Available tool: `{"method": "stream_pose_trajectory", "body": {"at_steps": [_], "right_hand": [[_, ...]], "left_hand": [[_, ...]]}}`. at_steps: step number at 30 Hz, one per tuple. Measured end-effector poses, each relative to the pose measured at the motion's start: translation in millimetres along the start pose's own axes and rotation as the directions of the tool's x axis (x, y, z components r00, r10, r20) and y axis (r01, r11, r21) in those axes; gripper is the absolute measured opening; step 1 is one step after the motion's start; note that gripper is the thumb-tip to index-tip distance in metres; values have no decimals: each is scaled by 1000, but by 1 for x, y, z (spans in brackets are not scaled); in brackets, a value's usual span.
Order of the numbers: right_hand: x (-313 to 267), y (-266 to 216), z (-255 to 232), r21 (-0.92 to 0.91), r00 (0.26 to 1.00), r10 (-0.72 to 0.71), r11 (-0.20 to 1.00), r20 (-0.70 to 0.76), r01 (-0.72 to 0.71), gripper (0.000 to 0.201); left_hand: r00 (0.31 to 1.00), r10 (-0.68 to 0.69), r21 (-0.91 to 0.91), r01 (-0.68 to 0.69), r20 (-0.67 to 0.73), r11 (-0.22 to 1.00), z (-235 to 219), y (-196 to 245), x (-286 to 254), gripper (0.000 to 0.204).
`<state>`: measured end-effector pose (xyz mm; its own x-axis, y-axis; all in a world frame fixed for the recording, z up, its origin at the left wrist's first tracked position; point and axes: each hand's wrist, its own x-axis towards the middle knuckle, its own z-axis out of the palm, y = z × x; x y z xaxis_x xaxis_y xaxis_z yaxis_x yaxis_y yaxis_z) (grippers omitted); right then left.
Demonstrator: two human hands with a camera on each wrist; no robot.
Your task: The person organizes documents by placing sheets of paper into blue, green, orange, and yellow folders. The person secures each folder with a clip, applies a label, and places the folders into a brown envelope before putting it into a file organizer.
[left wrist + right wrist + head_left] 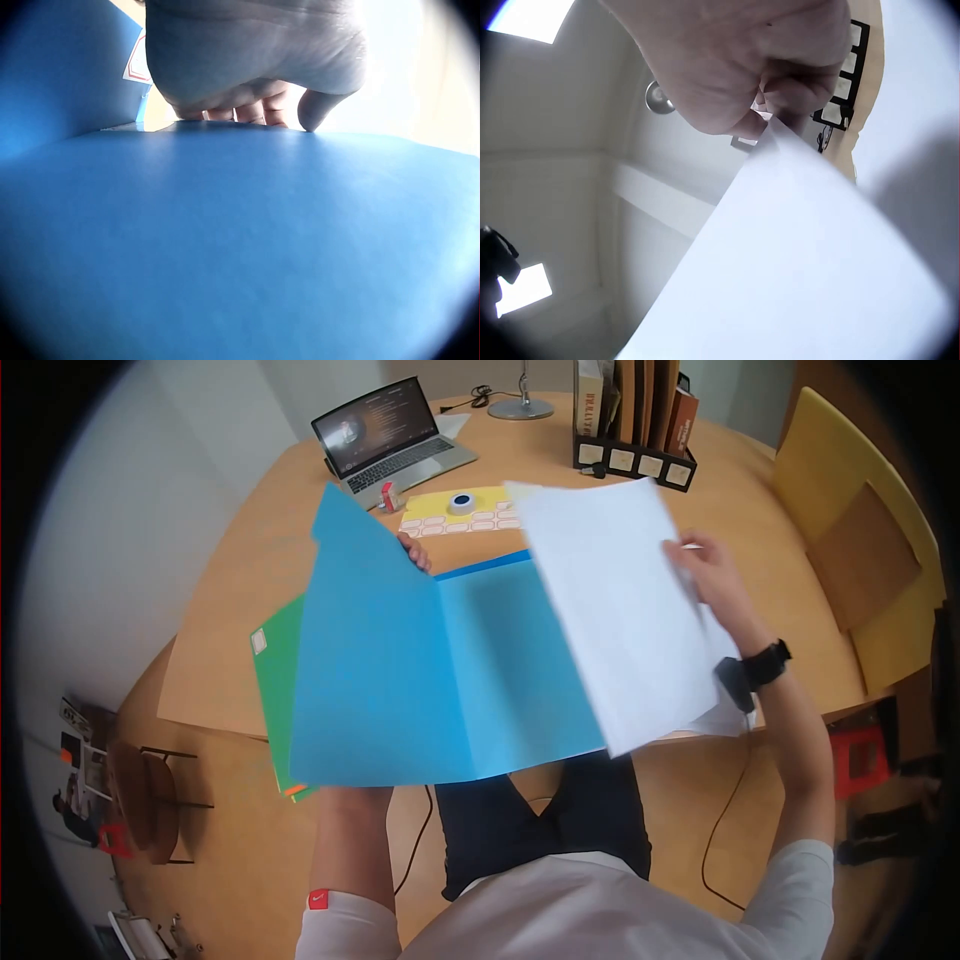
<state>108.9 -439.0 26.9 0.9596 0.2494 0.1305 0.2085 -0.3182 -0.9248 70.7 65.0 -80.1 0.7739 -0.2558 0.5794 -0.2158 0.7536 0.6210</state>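
Note:
A blue folder [380, 660] is spread wide, tilted up above the front of the table. My left hand [415, 552] holds it from behind, its fingers showing at the far edge near the fold; in the left wrist view that hand [255, 60] lies against the blue cover. With thumb and fingers my right hand [712, 575] pinches the right edge of white paper [600, 590], which overlaps the folder's right half. The right wrist view shows the pinched corner of the paper [780, 225] close up. Under the folder's left side sits a green folder [275, 670].
On the table [220, 580] stand an open laptop [385, 445], a small red-and-white box [389, 497], a roll of tape [461, 503] on a yellow labelled sheet [430, 505], and a black file holder [635, 465]. More white paper [725, 718] lies at the right. A yellow chair [850, 530] is beyond.

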Motion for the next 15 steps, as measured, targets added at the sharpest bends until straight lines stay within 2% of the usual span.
{"method": "stream_pose_trajectory", "body": {"at_steps": [2,4,6,9,12,15], "right_hand": [[-8,-16,37,-226,995,-45,972,92,64,31],[-6,-8,68,-248,989,-42,966,145,77,23],[-10,-16,90,-251,984,58,968,168,-14,25],[-15,-27,105,-294,971,63,956,231,8,27],[-10,-20,110,-346,953,-21,929,302,130,29],[-22,-49,109,-400,938,62,912,342,86,32]], "left_hand": [[1000,9,-4,-9,23,1000,-2,-2,4,28],[1000,5,15,-5,-21,1000,1,0,4,27],[998,3,39,-1,-67,999,4,3,3,27],[994,2,74,6,-112,997,6,4,3,27],[988,2,114,15,-151,993,9,4,5,26],[981,7,158,24,-192,987,12,5,7,26]]}}
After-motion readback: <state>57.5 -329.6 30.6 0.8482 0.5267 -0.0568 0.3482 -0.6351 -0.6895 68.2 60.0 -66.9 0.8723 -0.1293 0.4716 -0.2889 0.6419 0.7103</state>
